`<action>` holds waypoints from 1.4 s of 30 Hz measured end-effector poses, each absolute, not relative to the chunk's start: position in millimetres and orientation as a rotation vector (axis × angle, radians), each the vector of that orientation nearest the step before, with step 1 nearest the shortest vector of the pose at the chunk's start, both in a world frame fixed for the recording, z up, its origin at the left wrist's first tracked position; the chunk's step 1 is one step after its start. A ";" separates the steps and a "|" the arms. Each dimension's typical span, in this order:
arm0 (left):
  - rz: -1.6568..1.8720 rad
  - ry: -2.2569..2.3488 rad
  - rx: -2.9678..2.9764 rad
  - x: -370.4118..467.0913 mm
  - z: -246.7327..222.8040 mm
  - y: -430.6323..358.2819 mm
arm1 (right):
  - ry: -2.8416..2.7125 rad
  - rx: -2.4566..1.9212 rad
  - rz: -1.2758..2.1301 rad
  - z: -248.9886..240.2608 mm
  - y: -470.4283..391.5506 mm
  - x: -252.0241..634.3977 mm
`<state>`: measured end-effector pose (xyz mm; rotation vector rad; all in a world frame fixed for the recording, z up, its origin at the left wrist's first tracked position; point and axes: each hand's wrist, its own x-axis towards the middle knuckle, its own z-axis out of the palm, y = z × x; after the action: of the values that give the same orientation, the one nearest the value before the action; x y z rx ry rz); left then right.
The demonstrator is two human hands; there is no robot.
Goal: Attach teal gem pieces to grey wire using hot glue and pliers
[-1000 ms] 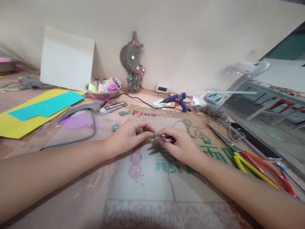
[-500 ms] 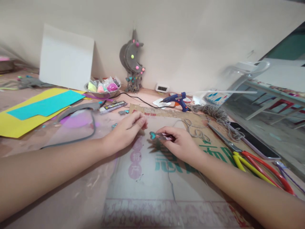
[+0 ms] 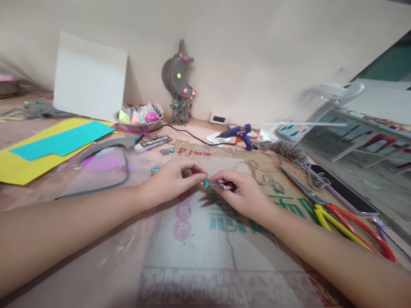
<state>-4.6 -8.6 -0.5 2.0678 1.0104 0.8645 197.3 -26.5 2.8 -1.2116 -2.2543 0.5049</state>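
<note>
My right hand [image 3: 242,192] is closed around a small dark tool [image 3: 227,185], whose tip points left. At that tip is a small teal and grey piece [image 3: 206,183]. My left hand [image 3: 176,177] pinches at the piece's upper left edge, with thumb and forefinger together. A thin grey string [image 3: 231,250] hangs or lies below my right hand. Both hands are over a cardboard sheet [image 3: 180,261] under clear plastic. Another teal and grey piece [image 3: 154,170] lies just beyond my left wrist.
Scissors [image 3: 327,209], a phone [image 3: 343,190] and grey yarn [image 3: 289,154] lie at the right. A blue glue gun [image 3: 239,133] stands behind my hands. Yellow [image 3: 19,167] and teal sheets [image 3: 64,139] lie left. A bowl [image 3: 138,126] and moon ornament [image 3: 178,79] are at the back.
My left hand has moved slightly right and down, and its fingertips now meet the teal piece. My right hand has barely moved.
</note>
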 end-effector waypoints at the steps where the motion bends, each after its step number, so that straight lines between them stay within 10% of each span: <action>1: 0.887 1.002 2.022 -4.7 -1.6 -8.2 | -2.252 -1.214 0.507 3.0 -26.5 197.2; 42: 0.907 1.059 1.867 -2.5 -4.1 -10.8 | -2.097 -1.216 0.204 2.4 -20.1 205.3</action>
<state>-2.5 -10.8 -4.1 1.8672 1.0592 0.9067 205.3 -20.1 2.4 -1.2161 -2.0967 0.2039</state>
